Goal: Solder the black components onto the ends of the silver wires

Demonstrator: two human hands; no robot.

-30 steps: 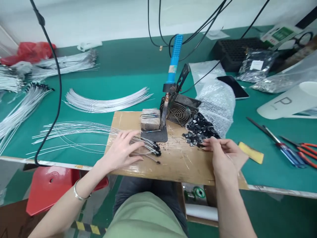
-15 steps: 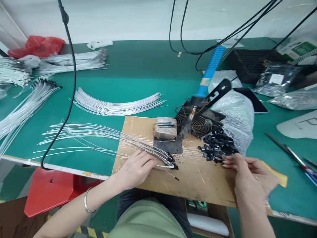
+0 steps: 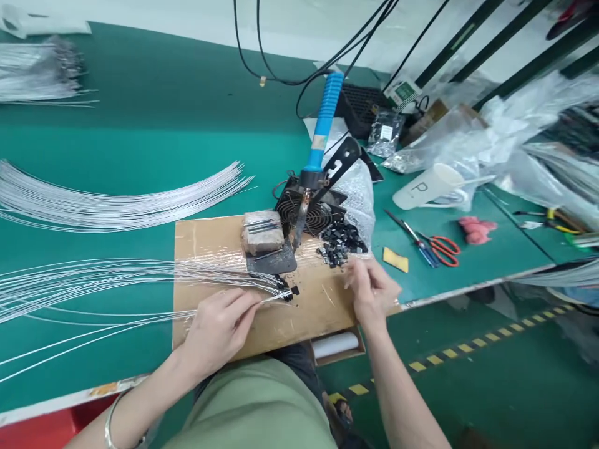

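My left hand [image 3: 223,324] is closed in a pinch on a thin white wire [image 3: 271,299], whose end points right past the fingertips. Just beyond lies a loose bunch of white wires [image 3: 140,271], with black ends [image 3: 286,288] gathered on the cardboard sheet [image 3: 318,305]. My right hand [image 3: 374,290] hovers over the cardboard's right side, its fingers closed together; whatever they hold is hidden. Small black plastic pieces [image 3: 344,242] are heaped just behind it. A soldering iron with a blue handle [image 3: 328,103] stands tip down between the hands, beside a wrapped block [image 3: 263,232].
Behind the iron sits a round-grilled fan [image 3: 311,212]. Another wire bundle [image 3: 116,209] lies at the left. Rightward are a yellow sponge [image 3: 395,259], red-handled scissors [image 3: 444,249], and a white cup [image 3: 428,186]. Black cables [image 3: 290,81] hang overhead.
The view has turned to the right. My right hand has drawn back from the black pieces toward me. My left hand now pinches a wire near its end, where before it rested at the bunch.
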